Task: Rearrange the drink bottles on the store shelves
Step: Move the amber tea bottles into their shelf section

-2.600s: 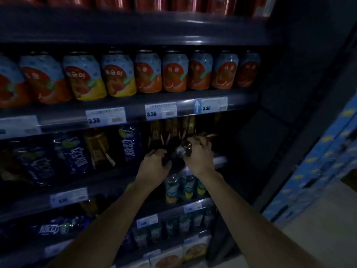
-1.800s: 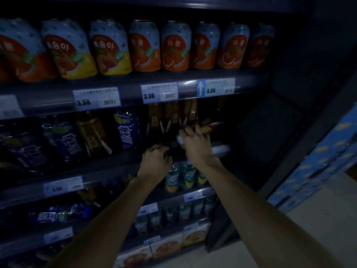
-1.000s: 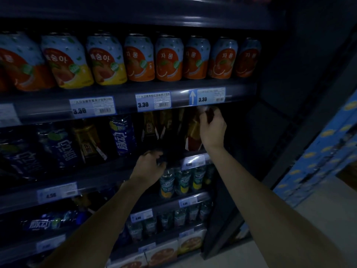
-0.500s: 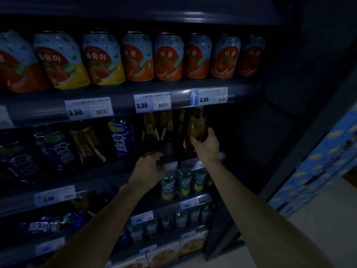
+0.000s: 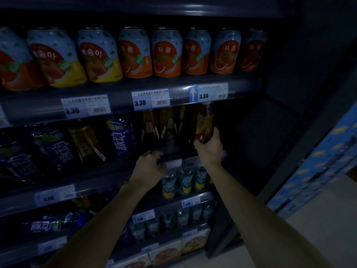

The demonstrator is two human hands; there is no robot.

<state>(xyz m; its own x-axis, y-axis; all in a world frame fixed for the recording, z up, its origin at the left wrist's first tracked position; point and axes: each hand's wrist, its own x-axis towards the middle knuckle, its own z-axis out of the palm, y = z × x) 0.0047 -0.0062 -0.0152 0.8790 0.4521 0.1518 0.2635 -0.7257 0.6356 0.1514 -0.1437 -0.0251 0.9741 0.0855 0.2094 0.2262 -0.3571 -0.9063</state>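
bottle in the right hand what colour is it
The bottle is amber-brown with a gold label and red near its base; head view, dim.

Fruit-drink cans (image 5: 167, 53) stand upright in one row along the top, labels facing out. Price tags (image 5: 151, 99) reading 3.30 hang just below them, one beside a blue arrow label (image 5: 192, 94). Picture-printed boxes (image 5: 166, 256) sit lowest. Blue cartons (image 5: 316, 167) are stacked at right on a pale floor (image 5: 309, 238).

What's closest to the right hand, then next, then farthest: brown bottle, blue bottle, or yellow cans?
1. Brown bottle: gripped by the right hand.
2. Blue bottle: same shelf, to the left.
3. Yellow cans: shelf above, far left.
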